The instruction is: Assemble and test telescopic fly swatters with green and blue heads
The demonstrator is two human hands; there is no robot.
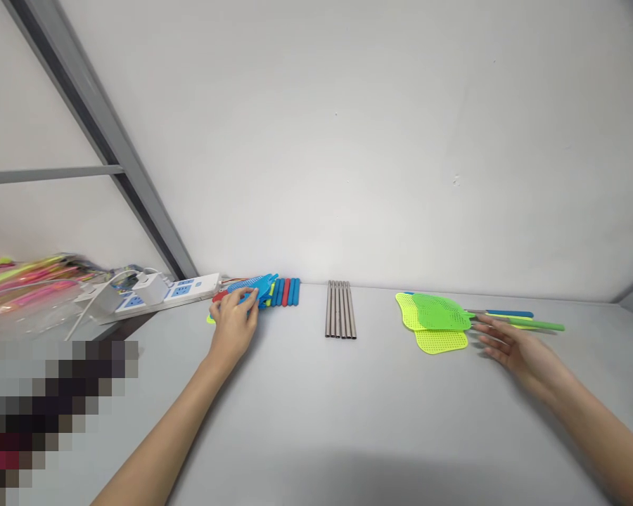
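My left hand (233, 321) reaches to the far left of the grey table (316, 414) and its fingers close on a blue swatter head (257, 288) lying on a small pile of coloured heads. Beside that pile lies a row of blue and red handles (286, 292). My right hand (506, 344) rests open, fingers stretched flat on the table, just right of the assembled green and yellow fly swatters (435, 318), whose handles (527, 322) run past its fingertips. Several metal rods (340, 309) lie side by side in the middle.
A white power strip (176, 292) with plugs lies at the table's back left. Bagged pink and yellow swatters (26, 284) are piled further left. A white wall (348, 140) stands right behind the table; a grey metal frame (110, 147) slants across it.
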